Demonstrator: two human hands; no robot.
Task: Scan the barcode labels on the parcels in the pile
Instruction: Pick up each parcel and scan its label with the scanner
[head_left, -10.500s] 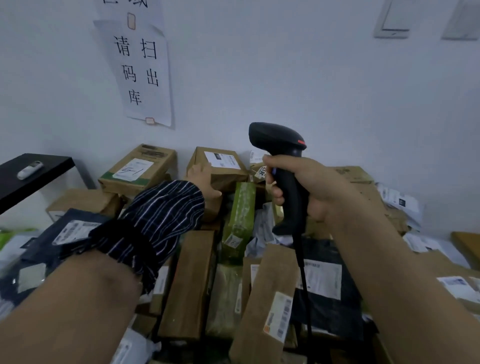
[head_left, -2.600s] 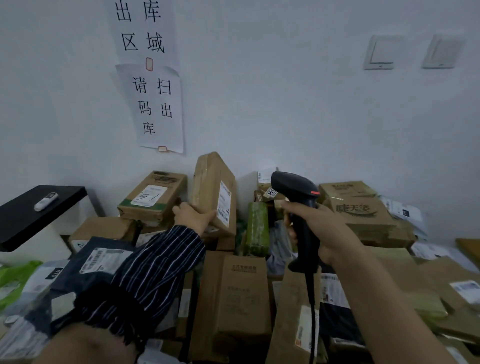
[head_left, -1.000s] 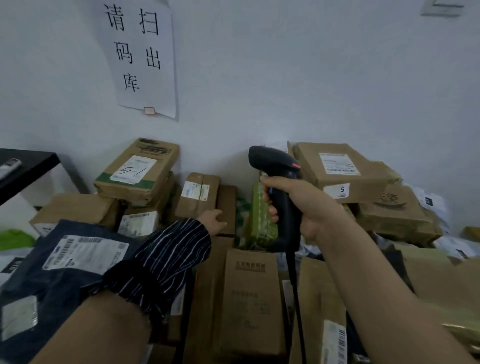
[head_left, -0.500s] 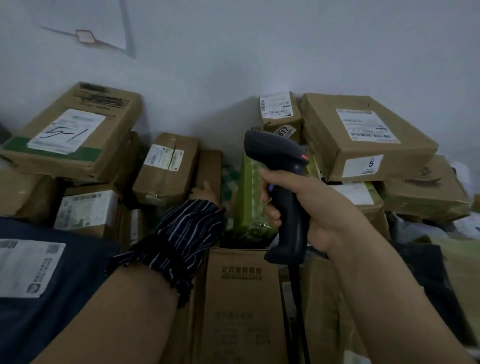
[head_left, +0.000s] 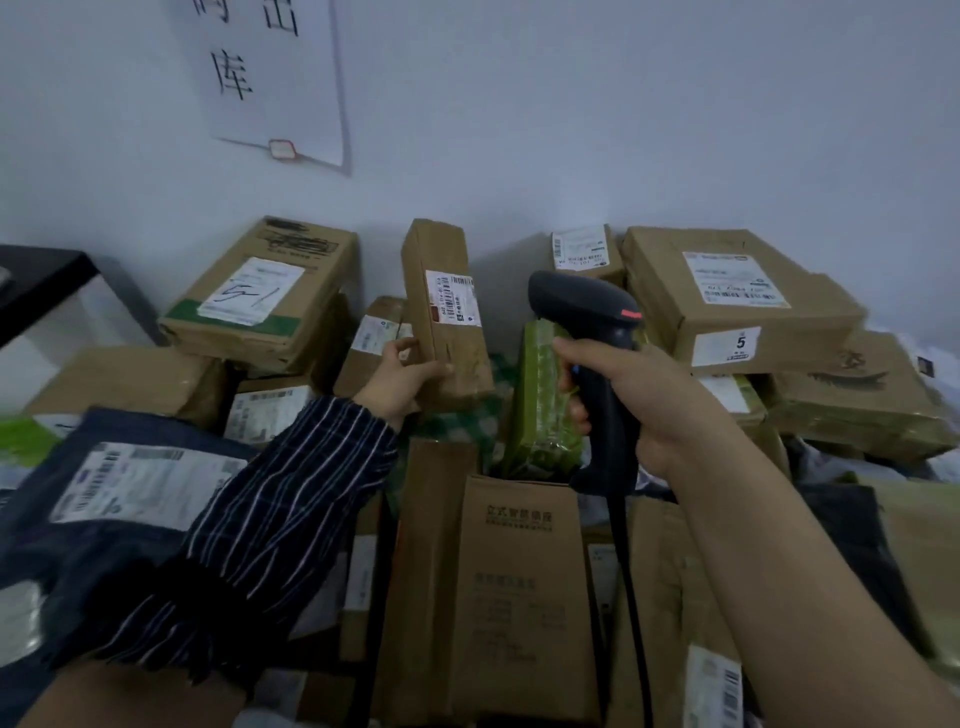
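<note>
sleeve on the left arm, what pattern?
Dark navy sleeve with thin white stripes, clearest in the head view.

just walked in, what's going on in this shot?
A person is working through a pile of parcels stacked against the wall. The left hand holds a narrow brown box upright over the pile, its barcode label facing the camera. The right hand grips a black corded scanner, raised just right of that box. No scan beam shows, so whether this label has been read cannot be told.
</note>
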